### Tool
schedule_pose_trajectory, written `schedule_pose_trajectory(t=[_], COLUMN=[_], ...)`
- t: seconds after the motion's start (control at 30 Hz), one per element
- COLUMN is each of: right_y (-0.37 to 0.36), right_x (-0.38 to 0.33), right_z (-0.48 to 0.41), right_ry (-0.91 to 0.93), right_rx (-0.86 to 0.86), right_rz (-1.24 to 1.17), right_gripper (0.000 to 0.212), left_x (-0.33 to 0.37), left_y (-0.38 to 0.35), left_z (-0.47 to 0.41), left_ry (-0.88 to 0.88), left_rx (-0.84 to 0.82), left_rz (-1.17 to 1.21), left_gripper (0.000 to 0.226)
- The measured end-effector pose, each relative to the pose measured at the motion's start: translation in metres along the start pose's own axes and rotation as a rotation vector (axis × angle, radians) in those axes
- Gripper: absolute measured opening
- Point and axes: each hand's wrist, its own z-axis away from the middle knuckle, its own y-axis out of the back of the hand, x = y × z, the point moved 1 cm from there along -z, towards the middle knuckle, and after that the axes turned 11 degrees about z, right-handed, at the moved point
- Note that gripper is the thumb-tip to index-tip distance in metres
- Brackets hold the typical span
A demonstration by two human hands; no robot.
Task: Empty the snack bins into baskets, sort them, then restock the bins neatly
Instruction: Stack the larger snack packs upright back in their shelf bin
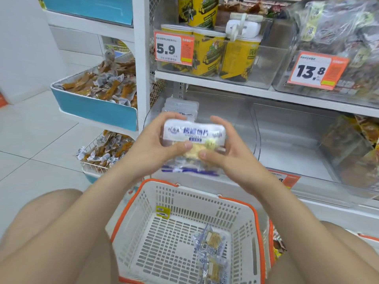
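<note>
White-and-blue plastic, slick and loosely stacked, was what we had between our hands: a small pile (193, 138) of packets, our left hand (155, 146) curled round its left end and our right hand (227, 152) round its right, thumbs pressed on the near face. The pile hung in front of the clear bin (254, 128) on the lower shelf, above the far rim of the basket (242, 203) between our knees. More of the same packets stood in a row (180, 105) at the bin's back left corner, and a pair (211, 242) lay loose on the basket floor, so we judged we were restocking rather than emptying.

Our first risk lay in the grip. We clamped the pile only by its ends, and the lowest packets stuck out below our palms; smooth wrap sliding on smooth wrap could let one shoot free. From that spot it might miss the basket and drop between it and the shelf. Our second lay in the bin: pushing the pile in carelessly could knock the row flat and undo the neatness. Our third was crushing, since a harder squeeze to stop the slipping might break whatever was inside. Least likely, a stray packet could end up among the brown snacks (348, 144) in the next bin
</note>
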Motion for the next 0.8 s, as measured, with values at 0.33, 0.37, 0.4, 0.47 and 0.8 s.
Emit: schedule_pose_trajectory(t=[0.33, 0.37, 0.4, 0.47, 0.8], right_y=[-0.007, -0.014, -0.02, -0.025, -0.031], right_x=[0.021, 0.032, 0.039, 0.049, 0.05], right_z=[-0.114, -0.121, -0.127, -0.14, -0.169], right_ry=[-0.097, -0.172, -0.247, -0.356, -0.453], right_rx=[0.069, 0.033, -0.002, -0.074, -0.166], right_rz=[0.149, 0.126, 0.111, 0.169, 0.551], right_gripper=[0.06, 0.061, 0.062, 0.065, 0.048], left_x=[-0.038, -0.04, -0.041, -0.041, -0.05], left_y=[0.045, 0.045, 0.046, 0.046, 0.049], left_z=[-0.051, -0.054, -0.056, -0.058, -0.063], left_ry=[0.289, 0.342, 0.364, 0.375, 0.301], left_rx=[0.538, 0.532, 0.519, 0.51, 0.477], left_rz=[-0.406, -0.321, -0.291, -0.323, -0.483], left_gripper=[0.055, 0.055, 0.055, 0.057, 0.046])
